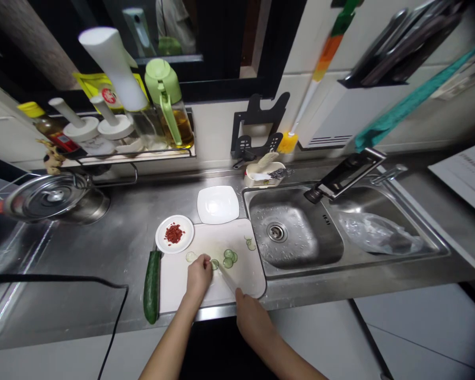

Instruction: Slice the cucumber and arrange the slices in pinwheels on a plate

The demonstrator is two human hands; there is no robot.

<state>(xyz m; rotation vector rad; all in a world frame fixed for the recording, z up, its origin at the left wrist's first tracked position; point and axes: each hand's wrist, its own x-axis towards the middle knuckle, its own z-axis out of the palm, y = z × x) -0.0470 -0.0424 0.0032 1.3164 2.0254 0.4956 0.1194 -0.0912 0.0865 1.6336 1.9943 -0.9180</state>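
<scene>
My right hand (254,319) is closed around the handle of a kitchen knife (228,279), its blade pointing up and left across the white cutting board (174,287). Just left of the blade tip, my left hand (199,277) has its fingers pinched together low over the board. A thin cucumber slice (215,264) lies between those fingertips and the blade; whatever the fingers hold is hidden. Several more cucumber slices (228,262) lie right of the knife, with thin pieces (251,245) near the board's right edge. A whole cucumber (152,287) rests along the left edge.
Behind the board stand a plate (160,244) with small red pieces and a white square dish (217,205). The sink (295,221) is on the right, a lidded pot (59,200) far left. An oil bottle (170,105) stands on the rack. A black cable (103,283) crosses the counter.
</scene>
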